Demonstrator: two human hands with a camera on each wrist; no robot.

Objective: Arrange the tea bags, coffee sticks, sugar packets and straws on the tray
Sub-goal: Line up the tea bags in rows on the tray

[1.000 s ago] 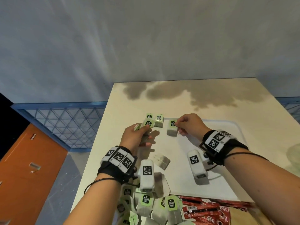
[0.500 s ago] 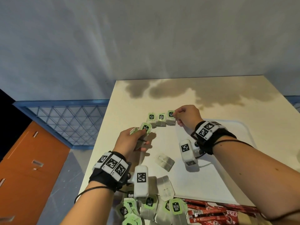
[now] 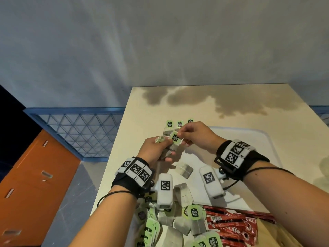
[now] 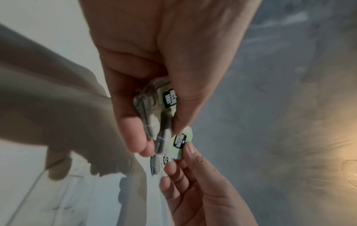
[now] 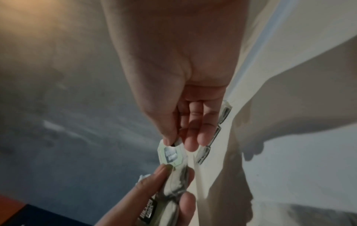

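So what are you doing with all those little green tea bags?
A person is lining up tea bags on a white tray. The left hand grips a small bunch of tea bags, and the right hand pinches the green tag of one to take it. Three tea bags already sit in a row at the tray's far edge. More tea bags and red coffee sticks wait in a nearby pile.

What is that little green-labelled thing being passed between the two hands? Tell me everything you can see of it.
It is a tea bag with a pale green paper tag printed with a black logo. Its body looks like thin whitish filter paper with dark tea showing through. It is held in the air above the far left corner of the white plastic tray. The right hand pinches the tag's edge, while the left hand grips its lower part together with more tea bags.
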